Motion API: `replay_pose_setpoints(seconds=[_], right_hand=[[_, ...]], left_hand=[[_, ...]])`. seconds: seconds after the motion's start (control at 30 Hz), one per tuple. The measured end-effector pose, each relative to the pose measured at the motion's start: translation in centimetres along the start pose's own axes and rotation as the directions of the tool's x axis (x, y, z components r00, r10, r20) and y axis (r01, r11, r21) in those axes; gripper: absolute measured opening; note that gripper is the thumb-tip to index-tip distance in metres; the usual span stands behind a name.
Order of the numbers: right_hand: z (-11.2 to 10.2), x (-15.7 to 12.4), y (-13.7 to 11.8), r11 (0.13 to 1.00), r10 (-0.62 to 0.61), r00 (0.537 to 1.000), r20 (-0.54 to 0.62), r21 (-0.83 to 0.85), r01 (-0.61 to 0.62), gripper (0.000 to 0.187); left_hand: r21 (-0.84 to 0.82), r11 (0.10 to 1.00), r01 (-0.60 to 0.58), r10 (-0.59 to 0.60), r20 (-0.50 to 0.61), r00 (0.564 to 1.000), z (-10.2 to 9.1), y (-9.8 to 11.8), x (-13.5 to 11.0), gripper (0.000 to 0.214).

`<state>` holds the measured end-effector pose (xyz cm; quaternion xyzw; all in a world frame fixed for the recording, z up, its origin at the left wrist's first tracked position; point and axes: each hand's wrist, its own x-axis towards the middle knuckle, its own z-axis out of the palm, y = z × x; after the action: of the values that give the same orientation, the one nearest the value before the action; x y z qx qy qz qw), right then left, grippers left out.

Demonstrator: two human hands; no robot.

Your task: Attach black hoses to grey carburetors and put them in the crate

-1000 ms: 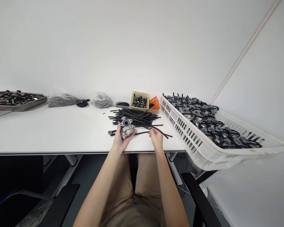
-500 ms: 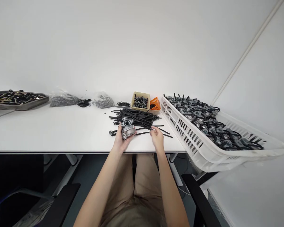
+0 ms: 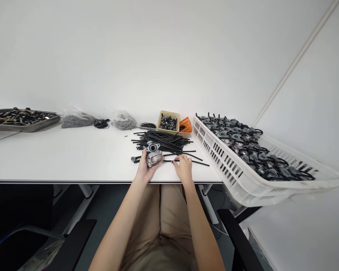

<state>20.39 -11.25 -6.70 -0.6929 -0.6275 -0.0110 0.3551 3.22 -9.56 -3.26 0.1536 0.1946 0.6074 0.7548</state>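
My left hand (image 3: 142, 169) is closed around a grey metal carburetor (image 3: 154, 159), with its round bore and two-eared flange turned up toward me. Just to the right, my right hand (image 3: 184, 169) pinches a thin black rubber hose (image 3: 201, 163) low over the table. One end of that hose reaches toward the carburetor; whether it is joined there I cannot tell. Behind both hands lies a pile of black hoses (image 3: 164, 140). A small round grey fitting (image 3: 133, 159) on a black piece rests left of the carburetor.
On the right stands a white crate (image 3: 228, 167) of carburetors with hoses. Along the wall are a cream bin (image 3: 168, 113) of small fittings, an orange basket (image 3: 188, 124), plastic bags (image 3: 124, 121) of small parts and a metal tray (image 3: 41, 125). The table edge (image 3: 59, 182) runs before me.
My right hand has shifted slightly left and nearer to me, pinching the black hose closer to the carburetor. The left hand keeps its hold on the carburetor.
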Motion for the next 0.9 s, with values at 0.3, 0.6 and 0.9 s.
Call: replay_pose_setpoints(seconds=[0.3,0.6,0.9], right_hand=[[0.5,-1.3,0.1,0.880,0.140,0.751,-0.646,0.429,0.205,0.017],[-1.6,-1.4,0.3,0.371,0.262,0.887,-0.379,0.888,0.270,0.046],[-2.0,0.0,1.2,0.203,0.522,0.825,-0.215,0.971,0.125,0.049]], left_hand=[[0.054,0.998,-0.020,0.020,-0.011,1.000,-0.2,-0.1,0.0,0.032],[0.075,0.995,-0.062,0.063,-0.014,0.998,-0.5,-0.5,0.4,0.026],[0.106,0.993,-0.046,0.045,0.008,0.999,-0.4,-0.4,0.3,0.026]])
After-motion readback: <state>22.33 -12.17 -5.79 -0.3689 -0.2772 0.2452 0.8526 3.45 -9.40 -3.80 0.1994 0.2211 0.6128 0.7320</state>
